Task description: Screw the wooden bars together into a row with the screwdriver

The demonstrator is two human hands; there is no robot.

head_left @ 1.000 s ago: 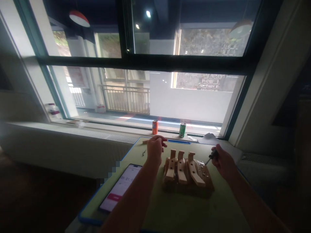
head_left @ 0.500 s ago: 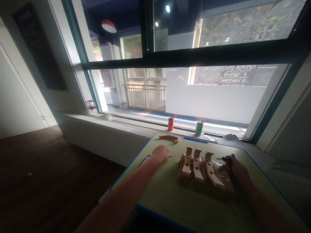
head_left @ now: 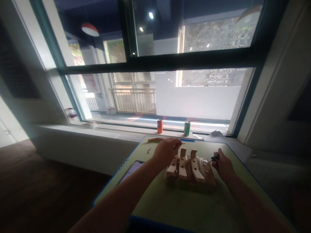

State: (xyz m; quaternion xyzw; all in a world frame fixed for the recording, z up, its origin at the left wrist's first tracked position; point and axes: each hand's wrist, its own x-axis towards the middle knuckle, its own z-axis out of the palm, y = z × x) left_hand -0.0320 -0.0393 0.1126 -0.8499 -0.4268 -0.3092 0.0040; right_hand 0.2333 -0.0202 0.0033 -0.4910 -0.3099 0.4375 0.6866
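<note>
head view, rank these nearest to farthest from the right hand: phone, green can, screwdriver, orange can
1. Screwdriver, held in right hand
2. Green can, on sill
3. Orange can, left of it
4. Phone, left side of table

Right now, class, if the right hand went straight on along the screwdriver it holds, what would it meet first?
Led by the screwdriver, the right hand would probably meet the plastic-covered right end of the brown block first, though depth is unclear.
</note>
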